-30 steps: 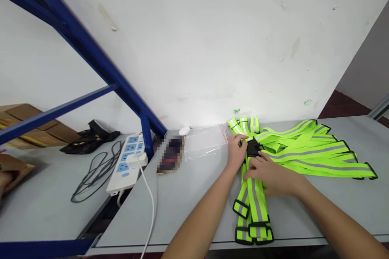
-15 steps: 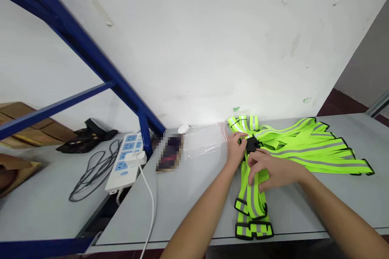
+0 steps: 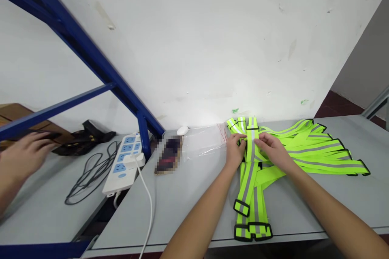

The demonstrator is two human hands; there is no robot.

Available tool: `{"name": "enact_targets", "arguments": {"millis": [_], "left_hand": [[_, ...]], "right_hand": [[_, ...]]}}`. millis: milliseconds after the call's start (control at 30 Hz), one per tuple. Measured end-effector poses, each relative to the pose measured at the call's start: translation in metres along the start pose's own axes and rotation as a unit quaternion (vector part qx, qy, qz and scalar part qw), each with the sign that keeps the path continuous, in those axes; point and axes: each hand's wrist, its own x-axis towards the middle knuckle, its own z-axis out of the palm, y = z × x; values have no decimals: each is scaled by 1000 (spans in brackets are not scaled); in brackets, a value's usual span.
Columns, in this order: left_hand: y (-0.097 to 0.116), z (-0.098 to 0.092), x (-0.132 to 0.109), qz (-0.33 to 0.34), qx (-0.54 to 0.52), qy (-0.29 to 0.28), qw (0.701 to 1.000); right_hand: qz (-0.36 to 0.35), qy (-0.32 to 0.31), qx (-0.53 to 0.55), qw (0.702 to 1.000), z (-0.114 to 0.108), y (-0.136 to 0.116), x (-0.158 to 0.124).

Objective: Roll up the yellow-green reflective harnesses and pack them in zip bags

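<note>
Yellow-green strap (image 3: 253, 145) pinched by right hand (image 3: 275, 151); left hand (image 3: 235, 153) curled, partly hidden behind strap, grip unclear.

Looks from the wearer's head forward and down, near above the tabletop (image 3: 182, 194); faces the wall (image 3: 194, 48) across the upper frame, shows left hand (image 3: 235, 150) and right hand (image 3: 274, 150) right of centre.
</note>
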Motion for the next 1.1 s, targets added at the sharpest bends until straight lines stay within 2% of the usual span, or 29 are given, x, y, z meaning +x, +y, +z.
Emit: {"name": "enact_targets", "arguments": {"millis": [167,367,433,567,633,700,767,833,933,1000,1100], "left_hand": [[4,-2,-2,17,3,-1,1000],[23,-16,-6,37,-1,20,999],[35,-26,-7,54,-18,-25,998],[60,-43,-14,42,-49,-203,977],[67,-48,-22,15,-43,-249,968],[66,-50,-33,5,-49,-268,962],[60,-49,-46,11,-60,-263,963],[53,-46,-58,12,-60,-220,974],[47,-42,-66,10,-53,-173,983],[47,-42,-66,15,-50,-172,984],[49,-45,-63,22,-42,-201,978]], "right_hand": [[25,76,41,996,-8,19,13],[22,109,49,993,-12,27,17],[11,102,58,993,-13,24,16],[-7,81,105,991,-16,15,15],[-10,72,122,990,-16,11,14],[-2,53,127,991,-13,8,12],[19,24,128,991,-8,6,10],[43,9,121,992,-2,7,8],[66,34,103,992,2,8,7],[70,51,96,992,0,7,7],[65,49,104,991,-6,2,8]]}}
